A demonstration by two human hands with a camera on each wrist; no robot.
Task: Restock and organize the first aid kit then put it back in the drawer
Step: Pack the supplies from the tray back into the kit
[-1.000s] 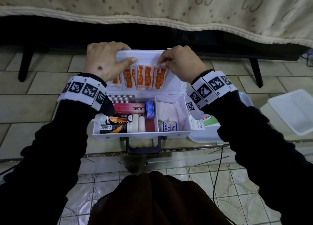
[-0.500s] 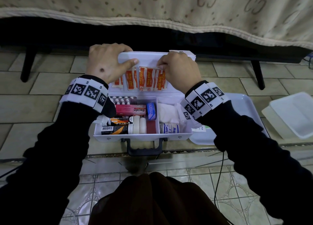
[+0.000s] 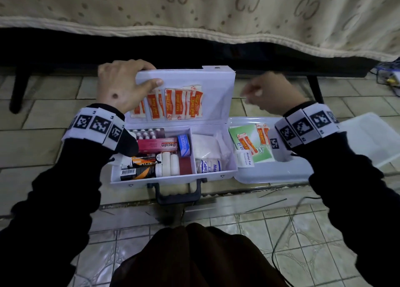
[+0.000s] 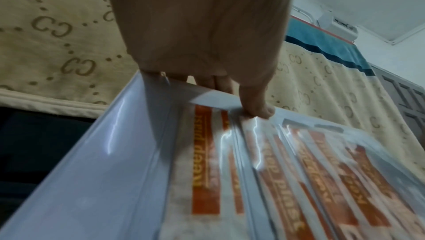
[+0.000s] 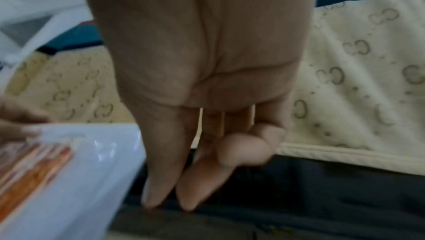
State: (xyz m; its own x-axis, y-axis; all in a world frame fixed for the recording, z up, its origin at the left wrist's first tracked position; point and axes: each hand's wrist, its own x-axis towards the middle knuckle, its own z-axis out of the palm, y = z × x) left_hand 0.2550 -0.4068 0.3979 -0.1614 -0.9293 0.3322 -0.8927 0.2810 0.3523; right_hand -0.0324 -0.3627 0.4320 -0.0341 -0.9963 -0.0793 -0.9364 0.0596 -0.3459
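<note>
The white first aid kit (image 3: 173, 179) lies open on the tiled floor, its lid (image 3: 216, 81) standing up. Orange-and-white plasters (image 3: 175, 105) fill the lid pocket. My left hand (image 3: 151, 73) grips the lid's top left corner, fingers over the edge and thumb (image 4: 257, 105) pressing the plasters (image 4: 204, 162). My right hand (image 3: 253, 92) hovers right of the lid and holds nothing; in the right wrist view its thumb and forefinger (image 5: 170, 204) point down beside the lid (image 5: 92, 171). In the base are a pink Bacidin box (image 3: 160, 145), a blister pack (image 3: 147, 133), a crepe bandage (image 3: 208, 165) and bottles (image 3: 140, 172).
A white tray (image 3: 281, 174) right of the kit holds a few loose plasters (image 3: 249, 141), an alcohol pad (image 3: 245, 158) and a green packet (image 3: 259, 154). A clear plastic tub (image 3: 372, 139) sits further right. The bed's cover (image 3: 194, 16) overhangs behind; a cable (image 3: 281, 232) crosses the floor.
My right hand has let go of the plasters in the lid and swung away to the right, off the kit. The left hand keeps its grip on the lid.
</note>
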